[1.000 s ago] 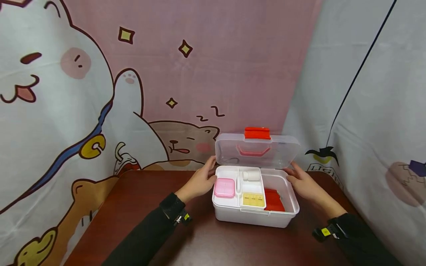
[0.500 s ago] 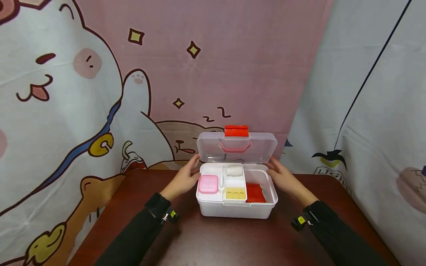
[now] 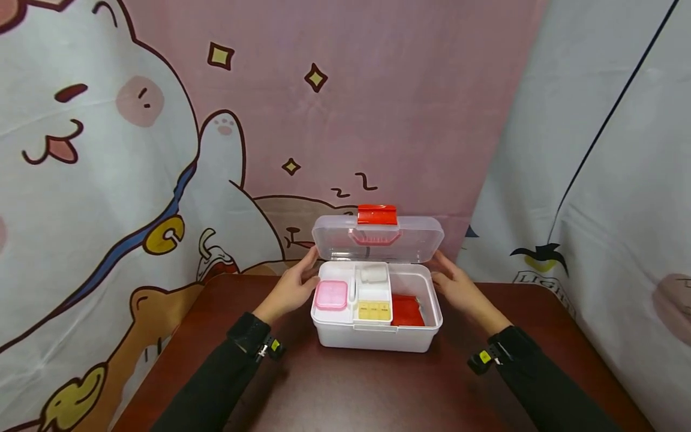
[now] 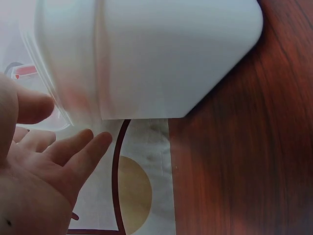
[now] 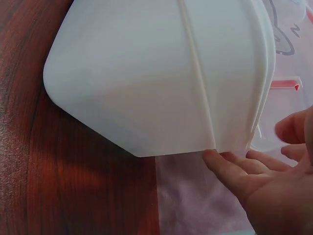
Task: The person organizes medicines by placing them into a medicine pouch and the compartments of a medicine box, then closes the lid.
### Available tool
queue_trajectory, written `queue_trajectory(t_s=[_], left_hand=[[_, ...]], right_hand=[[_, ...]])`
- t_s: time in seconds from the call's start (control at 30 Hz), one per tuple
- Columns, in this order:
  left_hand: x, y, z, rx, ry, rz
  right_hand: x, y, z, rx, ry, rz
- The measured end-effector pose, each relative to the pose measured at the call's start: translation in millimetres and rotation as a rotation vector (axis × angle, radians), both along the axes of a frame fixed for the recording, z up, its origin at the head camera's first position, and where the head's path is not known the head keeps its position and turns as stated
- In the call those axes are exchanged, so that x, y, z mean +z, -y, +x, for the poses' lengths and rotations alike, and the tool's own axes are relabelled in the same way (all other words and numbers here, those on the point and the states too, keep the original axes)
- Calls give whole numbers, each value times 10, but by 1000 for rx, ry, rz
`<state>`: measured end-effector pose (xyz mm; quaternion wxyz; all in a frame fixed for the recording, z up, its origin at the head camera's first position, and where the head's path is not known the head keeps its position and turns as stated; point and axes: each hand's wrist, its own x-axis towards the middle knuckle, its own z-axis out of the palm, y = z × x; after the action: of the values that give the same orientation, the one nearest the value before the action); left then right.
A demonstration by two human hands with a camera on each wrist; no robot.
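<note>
A white plastic storage box (image 3: 372, 337) stands on the table, its clear lid (image 3: 415, 240) with a red latch (image 3: 376, 214) raised at the back. My left hand (image 3: 291, 288) is at its back left corner, fingers extended and thumb by the lid's hinge side. At the opposite back corner is my right hand (image 3: 459, 291), its straight fingertips on the box's edge in the right wrist view. Inside, a white tray (image 3: 348, 270) bears a pink case (image 3: 331, 295), a yellow pill organizer (image 3: 374, 310) and a white roll (image 3: 374, 274). A red pouch (image 3: 407, 311) lies right of the tray.
The dark wooden table (image 3: 345, 390) extends in front of and beside the box. Directly behind hangs a pink and white cartoon cloth (image 3: 410, 120), with a white cloth (image 3: 610, 198) on the right.
The box has shifted left on the table and turned to sit squarer to the view, with both hands moving along at its back corners. In the last half second it moved only slightly.
</note>
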<state>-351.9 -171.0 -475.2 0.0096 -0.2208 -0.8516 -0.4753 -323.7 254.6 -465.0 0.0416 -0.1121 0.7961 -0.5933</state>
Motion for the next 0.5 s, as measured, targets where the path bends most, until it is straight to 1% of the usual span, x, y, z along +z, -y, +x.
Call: queue_trajectory(t_s=[0.07,0.13,0.27,0.37,0.43,0.5], left_hand=[[14,7,22,8,-3,5],[24,16,46,39,0,11],[48,38,101,78,43,31],[55,53,144,85,73,27],[51,69,179,86,79,16],[34,90,213,71,93,13]], right_hand=[[5,-16,20,-25,0,10],[12,-35,41,-33,9,17],[19,-76,90,-63,63,30],[7,-102,120,-87,76,29],[-12,-116,141,-107,56,68],[-47,-141,167,-125,43,113]])
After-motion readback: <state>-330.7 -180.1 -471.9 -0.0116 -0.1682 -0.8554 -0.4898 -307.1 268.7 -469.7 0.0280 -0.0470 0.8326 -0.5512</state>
